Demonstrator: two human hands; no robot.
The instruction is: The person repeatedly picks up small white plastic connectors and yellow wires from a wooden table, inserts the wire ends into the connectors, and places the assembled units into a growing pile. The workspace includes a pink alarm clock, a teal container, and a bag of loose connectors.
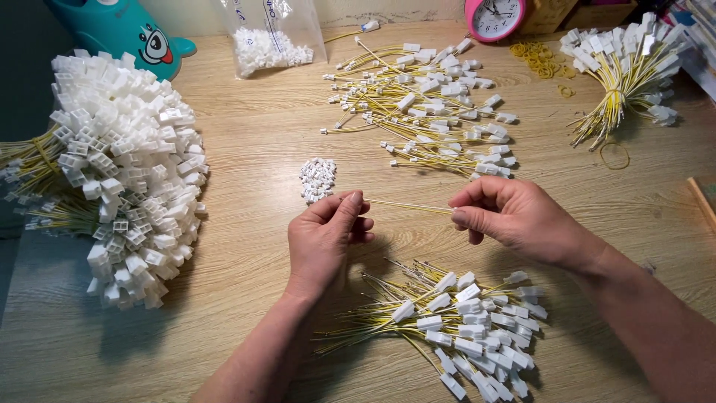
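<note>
My left hand (pixel 326 233) and my right hand (pixel 509 216) hold a thin yellow wire (pixel 409 206) stretched level between them, each pinching one end above the wooden table (pixel 246 142). Whatever sits at the wire's ends is hidden inside my fingers. Just behind my left hand lies a small cluster of loose white plastic connectors (pixel 317 179). Below both hands rests a pile of yellow wires with white connectors (pixel 455 325).
A big bundle of wires with white connector heads (pixel 130 172) fills the left side. A spread pile of connector wires (pixel 432 104) lies behind, a tied bundle (pixel 626 67) at far right, with a bag of connectors (pixel 270 41), pink clock (pixel 494 16), rubber bands (pixel 538 60).
</note>
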